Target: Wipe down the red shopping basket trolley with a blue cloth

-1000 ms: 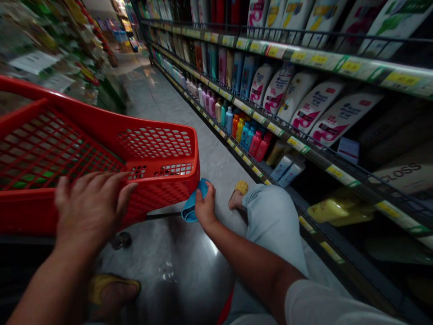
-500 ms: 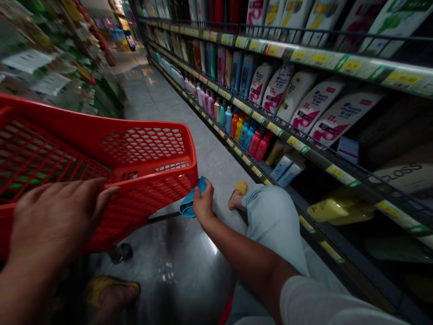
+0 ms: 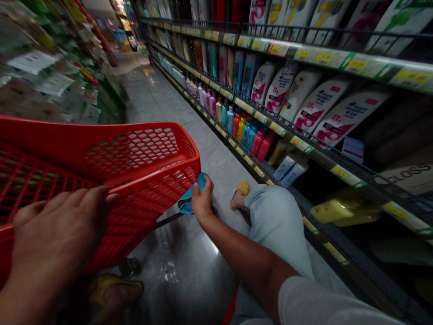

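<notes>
A red plastic shopping cart with lattice sides fills the left part of the head view. My left hand is closed over the cart's near top rim, blurred a little, its fingertips partly hidden. In front of me, close beside the cart's right end, my right hand pinches a folded blue cloth. The thumb presses on top of the cloth, which is partly hidden behind my fingers. Whether the cloth touches the cart I cannot tell.
Shelves on the right carry many bottles, among them white shampoo bottles and yellow bottles lying on their sides. A bent leg in light trousers is beside the shelf. Packaged goods line the left. Grey tiled floor runs between.
The cart has turned slightly, its far rim sitting lower in view and its right end a little farther right. Both hands keep their holds; the cloth has shifted slightly upward and left.
</notes>
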A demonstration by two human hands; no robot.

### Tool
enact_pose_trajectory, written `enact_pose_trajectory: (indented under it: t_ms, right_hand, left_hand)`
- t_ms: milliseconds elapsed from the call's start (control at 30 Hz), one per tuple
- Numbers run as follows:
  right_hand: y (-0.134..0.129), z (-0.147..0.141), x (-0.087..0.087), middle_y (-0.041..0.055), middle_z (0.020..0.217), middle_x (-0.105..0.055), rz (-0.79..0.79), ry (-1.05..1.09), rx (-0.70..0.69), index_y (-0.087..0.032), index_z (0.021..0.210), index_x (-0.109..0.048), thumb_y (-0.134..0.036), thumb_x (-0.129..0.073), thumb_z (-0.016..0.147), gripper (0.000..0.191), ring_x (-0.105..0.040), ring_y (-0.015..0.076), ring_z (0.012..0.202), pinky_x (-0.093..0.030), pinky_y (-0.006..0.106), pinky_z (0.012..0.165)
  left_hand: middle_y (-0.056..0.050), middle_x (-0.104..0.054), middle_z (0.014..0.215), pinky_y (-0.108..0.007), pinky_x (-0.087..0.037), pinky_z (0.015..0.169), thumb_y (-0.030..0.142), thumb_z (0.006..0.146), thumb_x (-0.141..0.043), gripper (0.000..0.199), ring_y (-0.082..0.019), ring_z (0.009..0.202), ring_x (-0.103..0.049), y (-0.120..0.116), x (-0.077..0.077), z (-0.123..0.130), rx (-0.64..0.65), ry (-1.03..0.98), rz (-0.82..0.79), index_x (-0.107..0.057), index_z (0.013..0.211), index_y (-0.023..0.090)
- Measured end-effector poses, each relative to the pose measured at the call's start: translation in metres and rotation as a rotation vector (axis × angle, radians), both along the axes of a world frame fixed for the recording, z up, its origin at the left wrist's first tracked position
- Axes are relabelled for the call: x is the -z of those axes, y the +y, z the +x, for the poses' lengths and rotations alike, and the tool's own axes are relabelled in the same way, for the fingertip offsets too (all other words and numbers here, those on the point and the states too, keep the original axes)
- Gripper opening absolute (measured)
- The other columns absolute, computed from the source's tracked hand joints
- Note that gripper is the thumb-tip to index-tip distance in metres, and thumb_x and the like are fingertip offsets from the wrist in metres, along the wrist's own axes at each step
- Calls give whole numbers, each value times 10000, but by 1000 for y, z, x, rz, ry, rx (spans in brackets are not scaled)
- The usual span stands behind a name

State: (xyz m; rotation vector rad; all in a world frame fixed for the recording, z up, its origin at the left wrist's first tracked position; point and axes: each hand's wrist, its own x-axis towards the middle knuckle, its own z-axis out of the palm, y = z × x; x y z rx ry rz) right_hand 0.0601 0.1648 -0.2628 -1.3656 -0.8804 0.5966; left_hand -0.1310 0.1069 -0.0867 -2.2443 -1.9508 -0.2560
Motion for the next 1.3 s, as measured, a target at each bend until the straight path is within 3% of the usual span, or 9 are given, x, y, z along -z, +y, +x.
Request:
enact_pose_trajectory:
  t_ms: [167,400,567,633,733,833,933,1067,1300]
  right_hand:
    - [-9,0,-41,163,1333,-503,268,-133,-130,-193,1390,-441,-306,-471,989,418,-517,244,1292,-417,485,1134]
    - [-13,-27,-2,178,1253,-499,102,-72,-73,-127,1314,-474,-231,-435,954,376,-512,270,1234,-420,545,1100]
    - [-12,-33,-35,172,1317,-453,235,-99,-73,-165,1371,-453,-274,-463,979,406,-512,260,1266,-424,507,1116]
    - [-16,-32,-36,154,1344,-436,297,-155,-129,-201,1361,-467,-279,-473,985,385,-521,248,1273,-433,489,1118]
    - [-20,-25,-11,153,1302,-452,224,-169,-129,-187,1323,-483,-260,-455,976,355,-536,254,1239,-448,509,1097]
    - [-16,-23,6,161,1235,-472,83,-127,-96,-148,1298,-488,-235,-453,947,363,-539,272,1198,-448,543,1077]
    - [-12,-33,-14,154,1236,-481,131,-106,-120,-161,1331,-474,-249,-473,947,394,-523,271,1217,-442,529,1085]
    - [-12,-50,-40,155,1315,-458,295,-140,-198,-196,1372,-455,-271,-490,968,413,-524,250,1252,-445,478,1100]
    - [-7,-43,9,164,1199,-509,-38,-55,-53,-141,1265,-492,-194,-475,903,366,-530,280,1181,-436,542,1068]
  left_hand:
    - [-125,-697,780,-385,-332,703,417,994,-197,488,-304,830,-634,-13,-20,10,-118,478,119,-603,817,212]
    - [-93,-685,740,-358,-317,680,410,1026,-312,426,-262,800,-653,-24,-13,16,-103,522,155,-606,803,199]
    - [-97,-687,738,-361,-351,702,428,1027,-307,436,-269,815,-660,-27,-9,21,-124,521,147,-610,817,195]
    - [-104,-701,764,-359,-371,710,402,1028,-287,439,-267,820,-663,-28,-14,21,-105,504,111,-629,851,189]
    - [-109,-733,853,-352,-386,686,389,1010,-297,419,-264,817,-668,-33,-32,13,-50,466,14,-665,951,196]
    - [-108,-730,797,-348,-332,587,477,993,-303,480,-281,705,-655,-38,-50,-1,-181,477,-105,-696,883,224]
    - [-119,-703,713,-333,-269,555,494,1007,-256,554,-278,633,-636,-38,-57,-9,-298,551,-142,-709,847,220]
    - [-135,-717,742,-324,-244,572,482,1014,-248,561,-281,678,-654,-35,-49,-2,-273,604,-43,-692,813,204]
    - [-137,-710,717,-331,-233,587,461,1028,-191,585,-298,733,-681,-33,-38,20,-197,603,77,-641,766,193]
